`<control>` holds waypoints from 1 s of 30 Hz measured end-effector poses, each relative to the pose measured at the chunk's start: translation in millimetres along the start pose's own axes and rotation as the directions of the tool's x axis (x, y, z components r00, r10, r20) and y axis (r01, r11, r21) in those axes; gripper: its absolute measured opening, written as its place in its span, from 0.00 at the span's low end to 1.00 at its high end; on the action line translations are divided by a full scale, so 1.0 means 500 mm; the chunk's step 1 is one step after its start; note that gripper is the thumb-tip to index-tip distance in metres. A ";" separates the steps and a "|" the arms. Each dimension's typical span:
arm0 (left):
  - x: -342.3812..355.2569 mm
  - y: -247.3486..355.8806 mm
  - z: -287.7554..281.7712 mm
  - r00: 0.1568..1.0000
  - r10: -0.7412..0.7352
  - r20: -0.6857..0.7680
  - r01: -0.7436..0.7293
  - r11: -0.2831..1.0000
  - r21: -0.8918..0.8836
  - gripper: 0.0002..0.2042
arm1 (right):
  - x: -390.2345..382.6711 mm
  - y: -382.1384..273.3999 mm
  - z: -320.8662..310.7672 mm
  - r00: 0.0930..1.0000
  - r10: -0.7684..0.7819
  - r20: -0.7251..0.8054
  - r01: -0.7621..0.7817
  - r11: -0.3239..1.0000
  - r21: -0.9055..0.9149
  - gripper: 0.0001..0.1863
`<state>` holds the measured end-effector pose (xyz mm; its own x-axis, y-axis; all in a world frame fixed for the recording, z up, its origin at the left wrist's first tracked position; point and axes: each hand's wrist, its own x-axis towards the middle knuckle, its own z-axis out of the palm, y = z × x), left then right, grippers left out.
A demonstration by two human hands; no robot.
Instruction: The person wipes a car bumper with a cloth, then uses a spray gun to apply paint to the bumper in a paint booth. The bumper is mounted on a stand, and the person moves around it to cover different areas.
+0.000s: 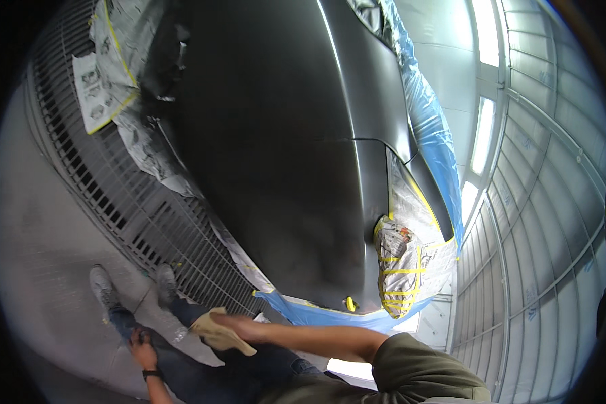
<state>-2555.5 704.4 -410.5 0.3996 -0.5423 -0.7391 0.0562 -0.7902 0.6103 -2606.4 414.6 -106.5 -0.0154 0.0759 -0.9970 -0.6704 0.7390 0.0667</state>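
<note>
Dark car body [283,168]: masking seemingly done, blue sheet [431,121] still on | beside it: right hand [244,328] clutching tan cloth [219,338] | farther off: left hand [141,351] (grip: can't tell)

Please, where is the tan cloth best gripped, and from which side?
Grip the tan cloth probably by its right edge, coming from the right: the right hand lies across it there, and limp-looking fabric spreads above and below.
</note>
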 end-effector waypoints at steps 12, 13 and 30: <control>-0.029 0.046 -0.219 0.969 -0.247 -0.014 0.232 0.928 -0.290 0.18 | -0.492 -0.544 -0.039 0.506 -0.754 0.419 -0.419 -0.640 -0.644 0.41; -0.033 0.037 -0.222 0.960 -0.278 -0.022 0.265 0.935 -0.236 0.18 | -0.501 -0.578 -0.051 0.493 -0.743 0.452 -0.454 -0.663 -0.595 0.43; 0.044 0.167 -0.410 0.907 -0.411 -0.089 0.364 0.874 -0.322 0.17 | -0.423 -1.244 0.153 0.351 -0.681 0.643 -0.547 -0.706 -0.450 0.39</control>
<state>-2354.4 684.9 -317.6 0.4213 -0.1421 -0.8957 0.4894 -0.7959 0.3565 -2129.3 -10.1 65.7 0.9280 -0.0466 -0.3695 0.1479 -0.8645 0.4804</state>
